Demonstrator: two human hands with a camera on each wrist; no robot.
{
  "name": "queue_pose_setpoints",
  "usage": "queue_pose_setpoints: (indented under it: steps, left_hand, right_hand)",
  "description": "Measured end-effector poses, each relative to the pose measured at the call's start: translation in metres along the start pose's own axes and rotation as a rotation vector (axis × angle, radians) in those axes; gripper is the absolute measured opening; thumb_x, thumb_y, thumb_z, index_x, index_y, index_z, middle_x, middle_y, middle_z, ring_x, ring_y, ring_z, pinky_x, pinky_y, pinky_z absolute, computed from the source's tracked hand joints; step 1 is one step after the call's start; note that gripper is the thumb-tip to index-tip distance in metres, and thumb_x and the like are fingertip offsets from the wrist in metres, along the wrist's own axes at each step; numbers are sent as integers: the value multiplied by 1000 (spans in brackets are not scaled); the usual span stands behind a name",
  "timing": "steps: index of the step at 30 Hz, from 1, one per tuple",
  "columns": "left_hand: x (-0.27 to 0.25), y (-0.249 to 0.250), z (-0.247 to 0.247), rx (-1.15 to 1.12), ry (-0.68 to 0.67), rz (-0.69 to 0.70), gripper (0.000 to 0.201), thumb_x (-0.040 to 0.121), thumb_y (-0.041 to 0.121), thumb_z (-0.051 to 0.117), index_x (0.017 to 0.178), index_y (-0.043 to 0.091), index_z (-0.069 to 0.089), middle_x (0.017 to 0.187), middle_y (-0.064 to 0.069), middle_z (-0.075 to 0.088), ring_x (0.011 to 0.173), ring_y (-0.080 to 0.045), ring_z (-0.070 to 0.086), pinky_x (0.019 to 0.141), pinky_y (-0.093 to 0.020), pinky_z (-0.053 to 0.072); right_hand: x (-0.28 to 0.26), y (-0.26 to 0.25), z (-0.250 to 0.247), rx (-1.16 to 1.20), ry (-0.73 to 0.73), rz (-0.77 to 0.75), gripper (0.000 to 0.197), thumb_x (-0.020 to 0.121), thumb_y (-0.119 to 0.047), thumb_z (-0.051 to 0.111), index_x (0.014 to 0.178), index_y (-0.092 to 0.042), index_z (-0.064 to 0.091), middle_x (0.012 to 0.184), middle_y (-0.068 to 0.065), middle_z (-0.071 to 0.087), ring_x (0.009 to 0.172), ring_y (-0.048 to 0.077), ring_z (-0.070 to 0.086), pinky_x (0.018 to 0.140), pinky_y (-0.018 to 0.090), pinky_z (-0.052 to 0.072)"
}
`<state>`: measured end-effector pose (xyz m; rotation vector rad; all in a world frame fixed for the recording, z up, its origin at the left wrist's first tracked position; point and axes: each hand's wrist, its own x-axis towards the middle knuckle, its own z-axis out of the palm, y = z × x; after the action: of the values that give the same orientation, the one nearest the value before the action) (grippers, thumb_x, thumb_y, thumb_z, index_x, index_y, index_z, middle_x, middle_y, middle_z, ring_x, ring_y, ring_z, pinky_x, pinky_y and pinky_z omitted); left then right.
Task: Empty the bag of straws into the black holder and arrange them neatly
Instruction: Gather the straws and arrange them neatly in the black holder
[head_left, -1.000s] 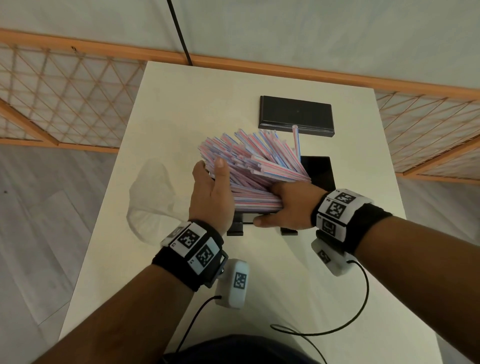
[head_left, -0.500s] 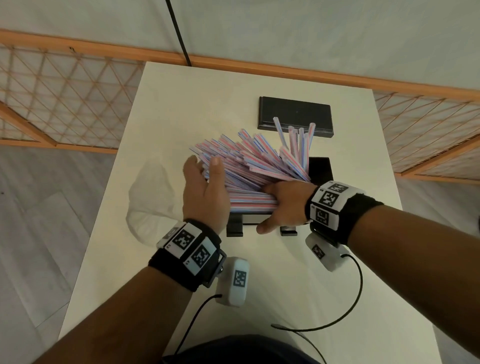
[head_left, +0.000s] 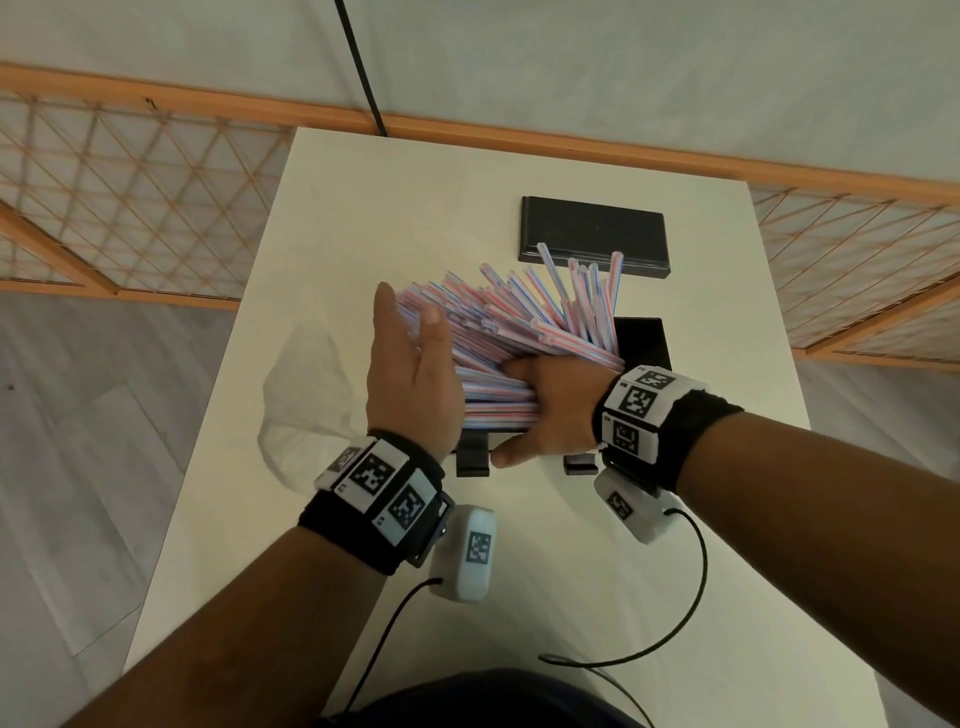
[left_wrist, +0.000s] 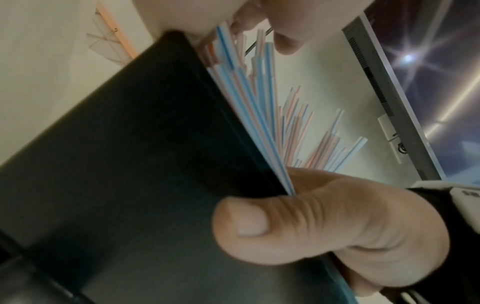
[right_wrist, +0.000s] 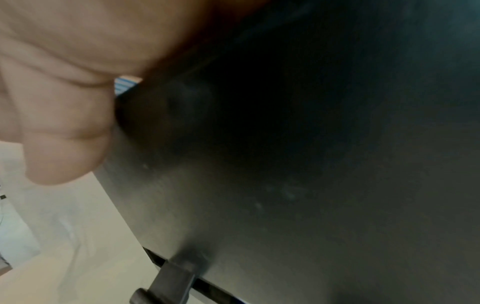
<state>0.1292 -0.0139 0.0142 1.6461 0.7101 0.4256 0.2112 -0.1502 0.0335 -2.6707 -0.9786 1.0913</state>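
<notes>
While straws fan out: straws (head_left: 498, 338) splayed over black holder (head_left: 641, 340), table (head_left: 322, 218) centre
Left hand (head_left: 410, 374): flat, fingers straight against straw ends
Right hand (head_left: 550, 410): clamped on straws' base, thumb on holder front
Around: empty bag (head_left: 306, 395) left, black lid (head_left: 595, 234) behind
Blocking: hands hide holder opening

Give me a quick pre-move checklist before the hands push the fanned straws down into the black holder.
1. Red-and-blue striped paper straws out of the bag: ok; the crumpled clear plastic bag lies apart on the white table.
2. Straws aligned: not ok; they fan out leftward and several stand upright at the back.
3. Left hand flat against the fan's left ends: ok.
4. Right hand bracing the black rectangular holder: ok; its thumb lies on the front wall.
5. Straws' lower ends seated inside: cannot tell; hidden.
6. Flat black lid clear of the work: ok; behind the holder.
</notes>
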Motion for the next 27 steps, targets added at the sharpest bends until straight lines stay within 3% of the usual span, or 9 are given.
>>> queue_pose_setpoints:
  steps: [5,8,12,16,18,20,22,24,27]
  left_hand:
    - [-1,-1,1,38,9,-2,84,92,60,33,159,14,14,163,-3,28,148,-15,31,121,-40,28]
    - [1,-1,0,54,71,26,75,95,49,35,158,11,19,160,-6,34,144,-16,37,119,-33,30]
    - [2,-3,-3,130,71,47,61,106,30,40,158,7,16,160,-8,32,139,-9,37,110,-11,28]
    - [0,-5,0,223,-73,1,77,104,47,32,158,5,-4,169,-8,4,155,-17,7,126,-35,9]
    - [-4,-4,1,245,-143,16,91,96,59,29,156,6,-15,169,-7,2,155,-18,7,126,-39,12]
    - [-8,-1,0,280,-169,-2,100,89,68,26,154,9,-21,168,-7,11,152,-23,21,125,-41,18]
    - [-8,2,-1,267,-157,-99,95,94,67,29,155,12,-20,165,-9,23,147,-27,31,121,-30,18]
    - [-6,4,-2,178,-113,-190,91,97,63,33,158,12,-13,165,-10,22,148,-25,29,115,-20,16]
    - [-1,4,-2,67,-71,-231,88,98,63,33,160,10,0,167,-8,15,152,-21,22,124,-33,17]
  right_hand:
    - [2,-2,-3,18,-11,-9,69,57,-73,76,109,-28,64,97,-11,65,92,15,61,91,34,50]
    - [4,-6,-4,3,-24,-50,73,60,-71,76,117,-28,59,104,-11,63,98,16,59,93,31,47]
    - [5,-10,-3,-54,5,-54,87,56,-83,67,122,-28,55,112,-7,65,105,20,60,98,35,47]
    - [1,-12,-2,-109,47,13,100,46,-99,49,114,-25,58,104,-2,67,97,22,63,94,36,51]
    - [-3,-11,2,-122,69,29,109,47,-101,40,122,-24,56,115,1,65,110,25,60,103,37,45]
    - [-9,-12,5,-149,110,22,105,57,-96,42,129,-19,51,124,4,62,120,28,54,108,36,37]
    - [-14,-12,8,-139,168,-7,95,67,-89,47,129,-17,49,123,4,61,118,27,54,103,34,40]
    - [-19,-8,9,-69,208,-45,87,70,-82,55,130,-19,46,124,2,59,114,25,57,98,34,46]
    - [-33,2,6,-59,229,-112,74,74,-67,64,129,-21,49,125,1,59,113,24,58,96,37,49]
